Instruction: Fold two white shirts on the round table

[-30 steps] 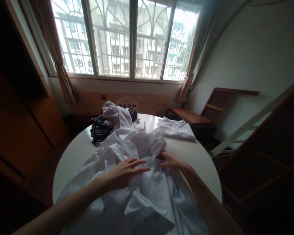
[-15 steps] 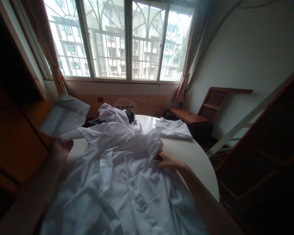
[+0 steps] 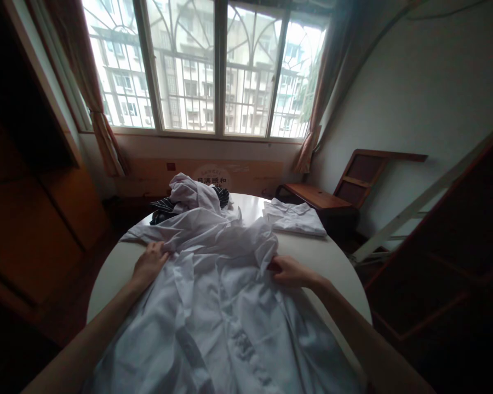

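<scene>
A wrinkled white shirt (image 3: 213, 295) is spread over the round table, its lower part reaching down toward me. My left hand (image 3: 150, 264) is closed at its left side, fingertips pinching the cloth near the sleeve. On the opposite side my right hand (image 3: 290, 272) grips the shirt's edge, its fingers partly hidden by the fabric. One sleeve (image 3: 137, 232) lies out to the left across the table. Beyond the shirt sits a crumpled heap of white clothing (image 3: 193, 191) with dark striped cloth (image 3: 163, 206) beside it.
A folded white shirt (image 3: 293, 218) lies at the right back of the white round table (image 3: 340, 273). Past it stand a wooden bench (image 3: 316, 195) and a leaning wooden frame (image 3: 361, 175). Wooden cabinets (image 3: 45, 230) line the left; a barred window (image 3: 213, 71) is ahead.
My left hand has come from the far left to the shirt's side and taken hold of it. The raised, flapping sleeve now lies on the table. My right hand keeps its hold.
</scene>
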Tool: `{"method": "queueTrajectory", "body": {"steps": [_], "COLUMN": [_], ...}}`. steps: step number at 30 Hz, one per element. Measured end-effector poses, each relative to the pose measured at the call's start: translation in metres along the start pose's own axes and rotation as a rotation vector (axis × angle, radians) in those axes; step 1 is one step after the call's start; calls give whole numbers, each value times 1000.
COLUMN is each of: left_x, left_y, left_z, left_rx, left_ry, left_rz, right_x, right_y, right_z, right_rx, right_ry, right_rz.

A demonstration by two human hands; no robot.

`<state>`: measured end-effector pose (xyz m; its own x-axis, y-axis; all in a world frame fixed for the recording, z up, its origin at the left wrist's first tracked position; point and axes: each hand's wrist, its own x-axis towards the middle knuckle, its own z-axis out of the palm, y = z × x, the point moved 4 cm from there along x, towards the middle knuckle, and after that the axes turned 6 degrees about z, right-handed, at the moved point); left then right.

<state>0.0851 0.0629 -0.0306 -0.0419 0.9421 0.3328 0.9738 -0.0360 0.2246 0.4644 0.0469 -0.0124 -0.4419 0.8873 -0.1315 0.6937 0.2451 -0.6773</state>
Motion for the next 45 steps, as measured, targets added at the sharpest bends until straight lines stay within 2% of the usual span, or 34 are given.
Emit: {"method": "queueTrajectory", "body": {"steps": [4,7,9,12,14,15,17,20,23,26,28,31,34,37,39,40,42,44,45], "left_x": [-9,-13,-14,-15,-15,-14,-8,8,27,49,63,76,77,75,78,80,82,80,78], "left_y": [8,19,26,35,40,42,46,57,71,84,92,99,100,94,88,83,71,64,64], "left_z": [-8,-16,-22,-28,-30,-31,-35,-44,-47,-39,-28,-11,-3,-6,-14,-21,-36,-44,-44], "left_rx": [217,305,329,299,252,230,187,114,7,-85,-112,-125,-124,-117,-102,-105,-150,-231,-279], "left_ry": [-62,-105,-150,-296,-409,-443,-417,-201,20,142,142,45,-21,-20,30,105,334,547,594], "left_rz": [40,74,118,241,327,357,390,402,414,364,332,349,371,336,267,197,3,-151,-169], "right_x": [-18,-33,-40,-42,-40,-38,-30,-11,11,34,46,59,68,67,60,56,46,39,39], "right_y": [11,29,41,48,41,35,19,-4,-13,-10,-5,3,5,1,-7,-13,-28,-45,-52], "right_z": [-27,-67,-100,-147,-165,-168,-160,-129,-99,-77,-69,-63,-59,-65,-77,-84,-94,-87,-77], "right_rx": [76,70,-17,-366,-585,-661,-742,-732,-602,-413,-333,-255,-181,-113,-98,-97,-102,-133,-162], "right_ry": [-40,-72,-21,256,526,660,855,945,902,778,748,710,534,411,483,576,826,998,1000], "right_rz": [-19,125,222,370,467,493,461,284,239,300,380,465,392,324,292,265,190,79,10]}}
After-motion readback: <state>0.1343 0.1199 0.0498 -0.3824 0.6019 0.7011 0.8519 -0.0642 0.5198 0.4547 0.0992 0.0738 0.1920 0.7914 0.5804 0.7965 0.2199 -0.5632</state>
